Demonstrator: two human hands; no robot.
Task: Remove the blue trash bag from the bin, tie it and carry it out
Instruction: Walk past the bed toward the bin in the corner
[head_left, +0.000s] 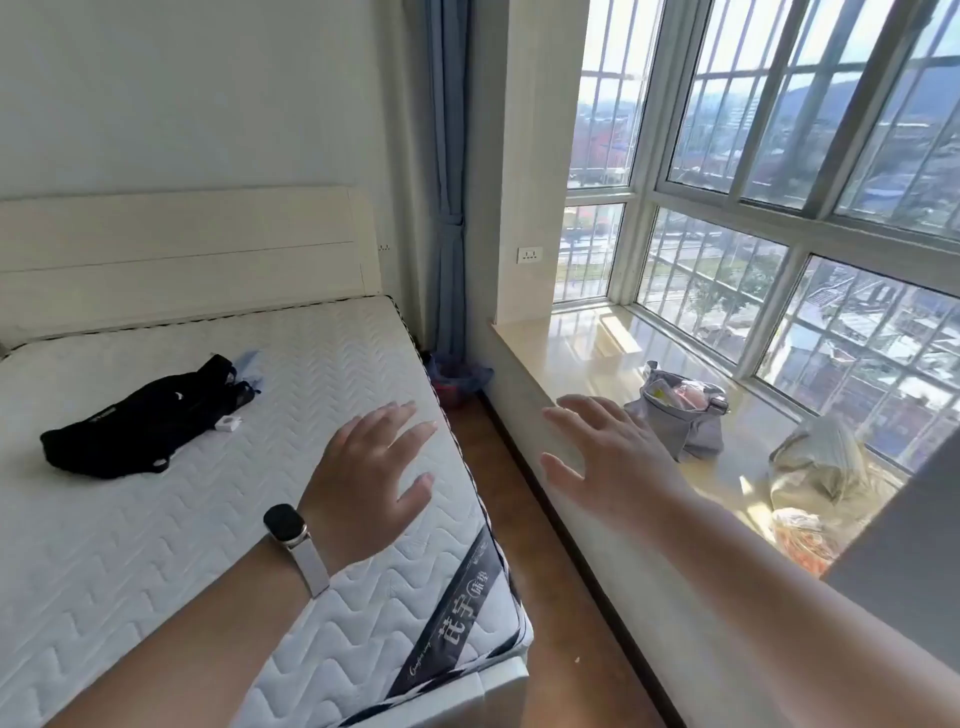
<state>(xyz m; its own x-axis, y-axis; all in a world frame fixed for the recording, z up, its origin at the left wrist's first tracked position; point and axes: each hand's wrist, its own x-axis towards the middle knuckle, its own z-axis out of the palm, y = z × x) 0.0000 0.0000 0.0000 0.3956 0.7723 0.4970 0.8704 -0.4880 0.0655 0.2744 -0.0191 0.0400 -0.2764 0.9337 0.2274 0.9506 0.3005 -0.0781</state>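
The blue trash bag is sitting in its bin on the floor at the far end of the narrow gap, tucked in the corner between the mattress and the window ledge, below the blue curtain. You are holding both hands out toward it, well short of it. Your left hand, watch on the wrist, is hovering over the mattress edge, fingers spread, gripping nothing. Your right hand is hovering over the ledge, fingers likewise splayed and empty. A black bag is lying far left on the mattress; a grey bag is sitting on the ledge.
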